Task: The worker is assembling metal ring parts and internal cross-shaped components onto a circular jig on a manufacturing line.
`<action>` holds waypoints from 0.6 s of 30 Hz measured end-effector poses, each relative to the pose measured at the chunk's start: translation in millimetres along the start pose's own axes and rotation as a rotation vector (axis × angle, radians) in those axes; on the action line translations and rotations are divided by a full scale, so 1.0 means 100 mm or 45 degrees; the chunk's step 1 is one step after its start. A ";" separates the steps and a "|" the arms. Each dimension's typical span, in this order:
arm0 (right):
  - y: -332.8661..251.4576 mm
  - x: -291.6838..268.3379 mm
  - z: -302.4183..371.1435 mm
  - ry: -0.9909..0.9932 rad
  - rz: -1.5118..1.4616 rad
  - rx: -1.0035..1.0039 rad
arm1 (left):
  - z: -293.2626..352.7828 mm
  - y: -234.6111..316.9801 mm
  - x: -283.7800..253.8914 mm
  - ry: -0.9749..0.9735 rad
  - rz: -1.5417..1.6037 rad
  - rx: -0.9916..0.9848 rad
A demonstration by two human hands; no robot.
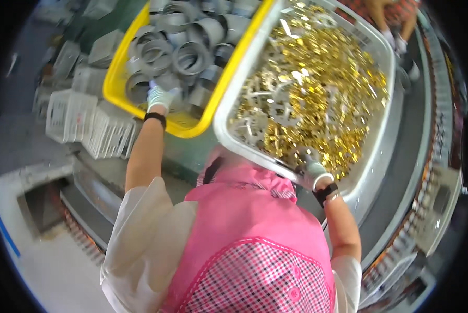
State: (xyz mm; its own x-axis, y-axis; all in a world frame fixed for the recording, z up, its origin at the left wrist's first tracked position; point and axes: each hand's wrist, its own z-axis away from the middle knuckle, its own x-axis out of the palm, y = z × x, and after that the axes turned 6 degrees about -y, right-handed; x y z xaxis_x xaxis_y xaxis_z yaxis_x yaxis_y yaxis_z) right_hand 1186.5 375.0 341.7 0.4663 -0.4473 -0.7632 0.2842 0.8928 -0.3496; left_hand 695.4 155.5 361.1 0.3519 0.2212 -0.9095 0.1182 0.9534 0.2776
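1. Your left gloved hand (161,98) is pointing in over grey rings (191,57) inside the yellow bin (188,131); whether its fingers are gripping one, I cannot tell.
2. Your right gloved hand (313,171) is lying inside the near edge of the white bin (252,153), by gold strips (322,99); its fingers are partly hiding, so I cannot tell their grip.
3. Both bins are standing side by side, probably for giving each arm its own reach.
4. Their neighbouring rims are running close, leaving little room; above the rings, space is lying open.

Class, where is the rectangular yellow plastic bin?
In the head view, the yellow bin sits upper left, left of the white plastic bin of gold pieces.
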 end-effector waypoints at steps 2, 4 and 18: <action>0.07 0.11 0.13 0.259 0.003 -0.133 | 0.17 0.14 -0.09 0.034 -0.141 -0.011; 0.16 -0.04 0.09 0.220 -0.038 -0.156 | 0.24 0.19 -0.21 0.107 -0.035 0.192; 0.09 0.44 1.81 1.930 -2.221 0.266 | 3.53 2.47 0.51 -1.710 1.364 0.772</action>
State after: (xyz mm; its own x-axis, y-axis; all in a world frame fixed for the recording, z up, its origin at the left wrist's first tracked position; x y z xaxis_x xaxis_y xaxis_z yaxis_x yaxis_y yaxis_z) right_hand 1361.0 353.1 403.2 -0.9356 -0.0726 0.3455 -0.3233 -0.2174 -0.9210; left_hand 1070.4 329.4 492.7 0.8824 0.0300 0.4696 -0.4604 0.2614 0.8484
